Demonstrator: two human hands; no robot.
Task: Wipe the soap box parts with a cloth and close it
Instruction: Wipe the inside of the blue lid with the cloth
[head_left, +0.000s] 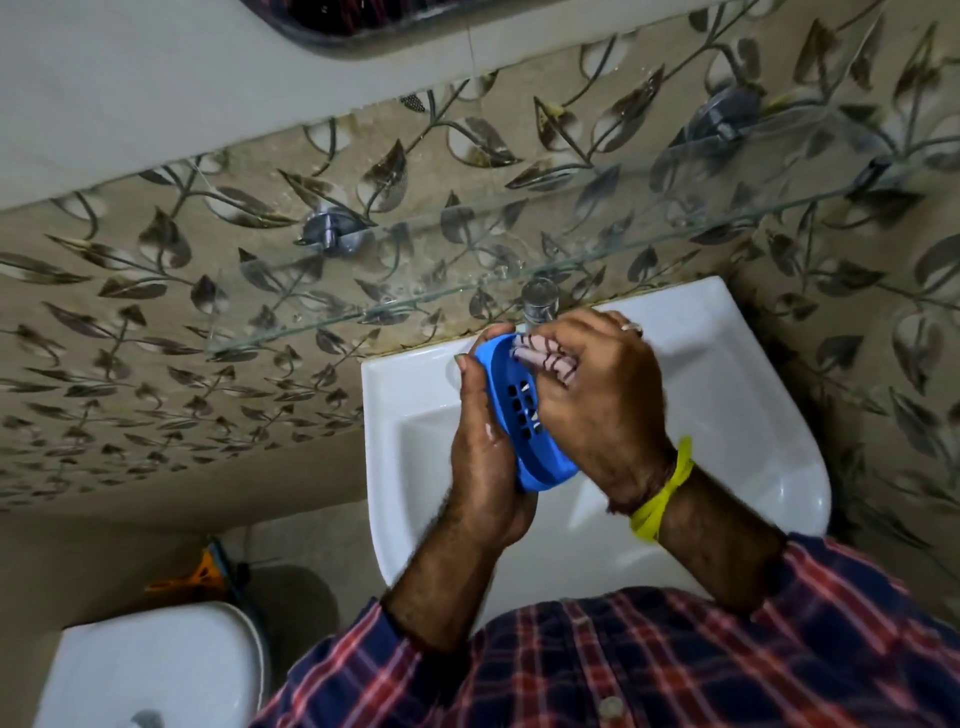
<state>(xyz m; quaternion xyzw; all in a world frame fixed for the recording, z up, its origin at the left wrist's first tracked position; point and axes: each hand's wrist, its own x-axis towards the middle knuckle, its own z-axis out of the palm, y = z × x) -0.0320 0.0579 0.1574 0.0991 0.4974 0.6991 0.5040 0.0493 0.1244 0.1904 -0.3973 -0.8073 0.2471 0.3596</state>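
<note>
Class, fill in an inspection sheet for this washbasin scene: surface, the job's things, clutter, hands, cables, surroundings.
Surface: white washbasin, hands working above it.
Job's things: blue soap box part with drain slots, held tilted; striped cloth pressed inside its upper end. No other soap box part seen.
Clutter: nothing seen in the basin.
Hands: left hand holds the part by its edge; right hand grips the cloth.
Cables: nothing seen.
Surroundings: glass shelf, tap, leaf-patterned wall tiles, toilet at lower left.

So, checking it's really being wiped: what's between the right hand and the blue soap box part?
A pale striped cloth, pressed by the right hand into the slotted blue soap box part; head view.
</note>
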